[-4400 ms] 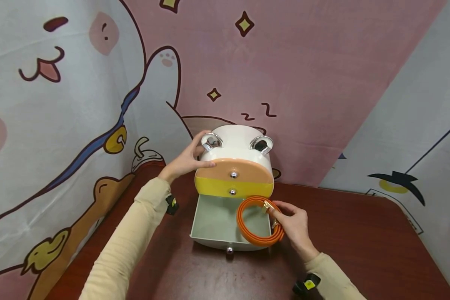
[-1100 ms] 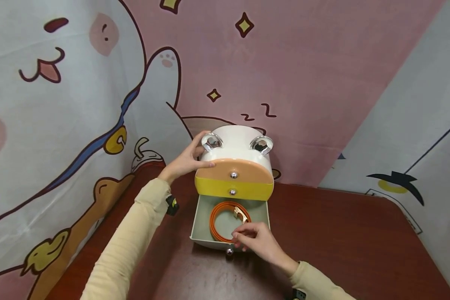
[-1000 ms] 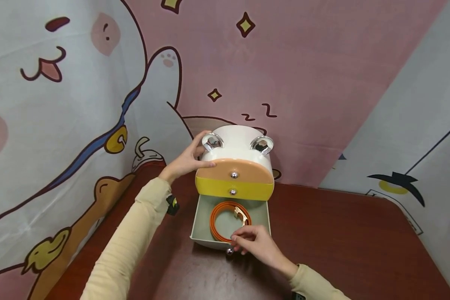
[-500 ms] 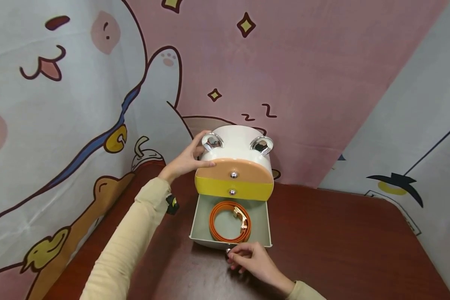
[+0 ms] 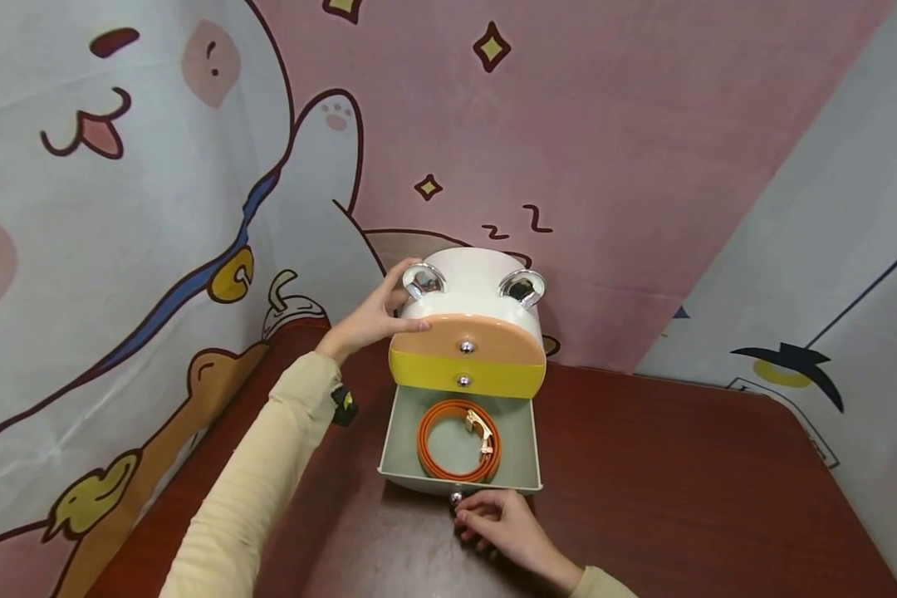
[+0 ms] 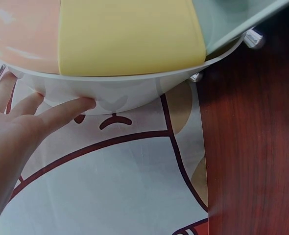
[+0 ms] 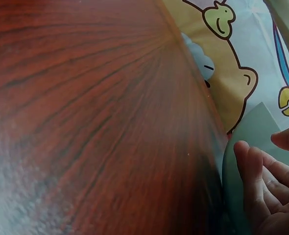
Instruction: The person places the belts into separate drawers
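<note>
Table (image 5: 718, 498): dark red wood, bearing the cabinet.
Cabinet (image 5: 478, 286): white, rounded; peach and yellow drawer fronts closed; left hand (image 5: 370, 320) rests on its left side, fingers straight and spread.
Bottom drawer (image 5: 399, 436): pulled out toward the person, sliding axis running front to back.
Belt (image 5: 458, 442): orange, coiled flat inside the bottom drawer, buckle on the right of the coil.
Knob (image 5: 456, 497): silver, middle of the drawer front; right hand (image 5: 504, 527) is at it, curled fingertips touching; whether they pinch it cannot be told.
Nearer hand: right.
Change: earlier the right hand held the belt above the drawer; now the belt lies released and the hand has drawn back to the knob.
</note>
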Motion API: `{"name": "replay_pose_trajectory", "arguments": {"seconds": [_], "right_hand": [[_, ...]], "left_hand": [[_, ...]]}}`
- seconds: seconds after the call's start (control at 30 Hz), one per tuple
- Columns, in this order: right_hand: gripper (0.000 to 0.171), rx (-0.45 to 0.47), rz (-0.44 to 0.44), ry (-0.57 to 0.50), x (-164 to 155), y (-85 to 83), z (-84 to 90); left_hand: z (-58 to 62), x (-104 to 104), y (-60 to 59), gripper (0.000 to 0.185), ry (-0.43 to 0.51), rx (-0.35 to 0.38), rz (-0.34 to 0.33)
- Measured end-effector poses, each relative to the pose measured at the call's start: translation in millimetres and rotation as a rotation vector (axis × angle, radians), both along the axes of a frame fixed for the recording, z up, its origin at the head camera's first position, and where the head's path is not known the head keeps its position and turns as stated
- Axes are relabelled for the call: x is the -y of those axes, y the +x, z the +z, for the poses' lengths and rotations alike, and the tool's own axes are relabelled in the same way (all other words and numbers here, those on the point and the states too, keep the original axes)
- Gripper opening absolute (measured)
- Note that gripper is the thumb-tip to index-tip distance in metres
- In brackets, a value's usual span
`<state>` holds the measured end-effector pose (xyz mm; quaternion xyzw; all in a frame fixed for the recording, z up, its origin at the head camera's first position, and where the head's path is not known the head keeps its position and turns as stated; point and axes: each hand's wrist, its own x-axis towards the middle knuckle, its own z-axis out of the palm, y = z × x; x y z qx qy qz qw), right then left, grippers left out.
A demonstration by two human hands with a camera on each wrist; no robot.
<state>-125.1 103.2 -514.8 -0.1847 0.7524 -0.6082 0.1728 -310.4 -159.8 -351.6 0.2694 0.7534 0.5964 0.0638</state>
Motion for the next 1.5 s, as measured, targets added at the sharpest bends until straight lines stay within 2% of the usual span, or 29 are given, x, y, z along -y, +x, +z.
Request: {"name": "replay_pose_trajectory", "arguments": {"seconds": [0.4, 0.5, 0.53, 0.73, 0.77, 0.9, 1.1, 1.37, 1.5], "right_hand": [[0.022, -0.012, -0.070, -0.035, 10.4, -6.4, -17.3], [0.023, -0.030, -0.095, -0.035, 13.3, -4.7, -18.0], [0.023, -0.032, -0.104, -0.030, 14.7, -2.6, -12.4], [0.021, -0.023, -0.154, -0.008, 16.6, 0.1, -10.2], [0.021, -0.024, -0.161, 0.003, 16.6, -1.1, -14.8], [0.019, -0.034, -0.183, 0.050, 20.3, -2.0, -13.0], [0.022, -0.023, -0.197, 0.040, 22.6, -3.8, -9.9], [0.026, -0.078, -0.188, 0.031, 21.3, -7.8, -10.0], [0.026, -0.070, -0.191, 0.040, 21.5, -10.9, -9.6]], "left_hand": [[2.6, 2.0, -3.7, 0.098, -0.012, -0.019, 0.009], [1.1, 2.4, -4.1, 0.098, -0.002, -0.019, 0.003], [0.5, 2.5, -4.1, 0.098, -0.001, -0.020, 0.002], [16.1, -0.6, 14.1, 0.094, 0.003, 0.006, -0.003], [19.2, -1.0, 17.4, 0.094, 0.004, 0.013, -0.003], [19.1, -0.7, 18.0, 0.094, 0.014, 0.013, -0.011], [18.0, -1.1, 18.0, 0.094, 0.021, 0.015, -0.015], [16.5, -3.1, 17.4, 0.094, 0.008, 0.006, -0.022], [16.9, -2.6, 17.7, 0.094, 0.001, 0.005, -0.019]]}}
